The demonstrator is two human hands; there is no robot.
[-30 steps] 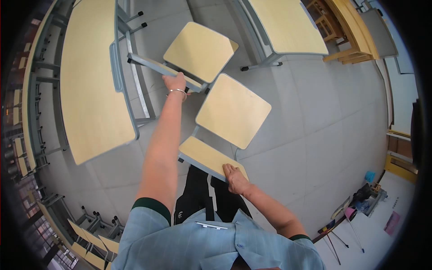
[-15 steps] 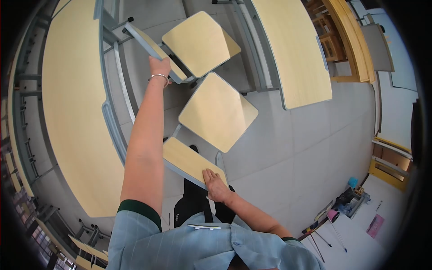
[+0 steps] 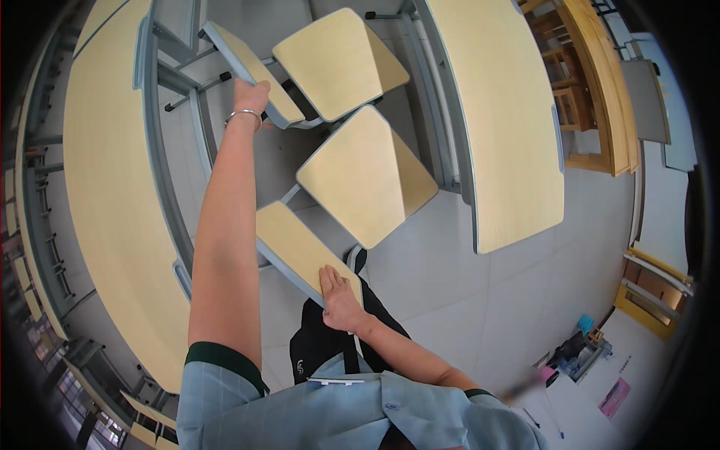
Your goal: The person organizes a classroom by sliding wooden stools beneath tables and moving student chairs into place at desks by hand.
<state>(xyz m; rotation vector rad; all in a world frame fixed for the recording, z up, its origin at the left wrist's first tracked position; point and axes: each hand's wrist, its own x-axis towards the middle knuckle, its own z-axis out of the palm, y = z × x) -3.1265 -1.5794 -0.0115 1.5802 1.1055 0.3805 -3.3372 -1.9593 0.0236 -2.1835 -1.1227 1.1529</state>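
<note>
Two chairs with pale wood-look seats and grey edges are in front of me. My left hand, with a bracelet at the wrist, is closed around the top edge of the far chair's backrest. That chair's seat lies to the right of it. Closer to my body, my right hand grips the near chair's backrest, fingers on top and the thumb hidden. The near chair's seat is just beyond, close to the far seat. Most chair legs are hidden below.
A long desk runs along my left, and another desk stands on the right. Wooden furniture is behind the right desk. Grey floor tiles lie to the right. Several items are gathered at the lower right.
The right desk has slid lower in view, while both chairs stay close to my body, moving with my hands farther between the desks. Both hands keep their grip.
</note>
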